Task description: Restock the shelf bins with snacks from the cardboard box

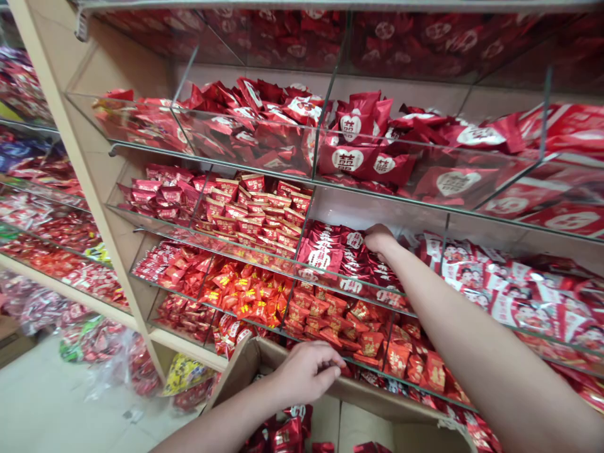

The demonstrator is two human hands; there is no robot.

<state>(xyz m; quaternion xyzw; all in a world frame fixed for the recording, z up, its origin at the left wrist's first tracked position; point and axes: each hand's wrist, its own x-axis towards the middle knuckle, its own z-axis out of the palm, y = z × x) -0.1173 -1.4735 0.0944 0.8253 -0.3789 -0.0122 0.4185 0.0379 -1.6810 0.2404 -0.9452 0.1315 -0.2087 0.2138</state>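
Note:
My right hand (379, 240) reaches into a middle shelf compartment and touches dark red candy packets (325, 246) with white heart-shaped labels. Its knuckles show bent, but the fingertips are hidden among the packets. Lower down, my left hand (309, 372) hovers over the rim of a brown cardboard box (372, 396), near the shelf's front edge. The left fingers are loosely bent with the thumb apart, and nothing shows between them. Inside the box lie several loose red candy packets (287, 434).
Clear dividers and a front panel (245, 141) edge the shelf compartments. Orange-red candies (250, 289) and gold-trimmed candies (255, 211) fill compartments to the left. White-and-red packets (514, 296) lie to the right. Bagged candies (186, 374) stand on the pale floor (61, 402).

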